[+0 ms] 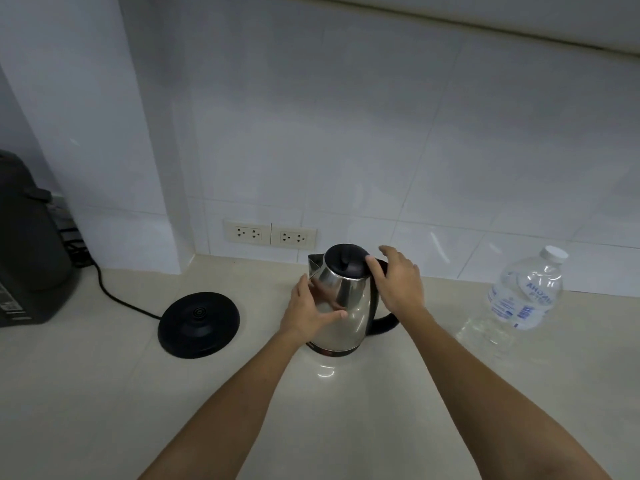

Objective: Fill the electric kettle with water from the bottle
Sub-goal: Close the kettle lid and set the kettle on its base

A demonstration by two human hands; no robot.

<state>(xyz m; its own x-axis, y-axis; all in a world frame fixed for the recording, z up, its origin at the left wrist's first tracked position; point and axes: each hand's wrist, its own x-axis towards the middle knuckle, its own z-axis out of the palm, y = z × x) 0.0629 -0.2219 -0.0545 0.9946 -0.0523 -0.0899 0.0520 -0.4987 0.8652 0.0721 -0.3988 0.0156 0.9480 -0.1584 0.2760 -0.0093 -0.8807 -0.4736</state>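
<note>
A steel electric kettle [346,306] with a black lid [346,259] and black handle stands on the pale counter, off its base. My left hand [310,308] rests flat against the kettle's left side. My right hand [398,282] is at the top of the handle, its thumb touching the edge of the shut lid. A clear plastic water bottle [523,296] with a white cap stands capped to the right, apart from both hands.
The round black kettle base [199,323] lies to the left, its cord running back toward a dark appliance [27,244] at the far left. Two wall sockets [270,234] sit behind the kettle on the tiled wall.
</note>
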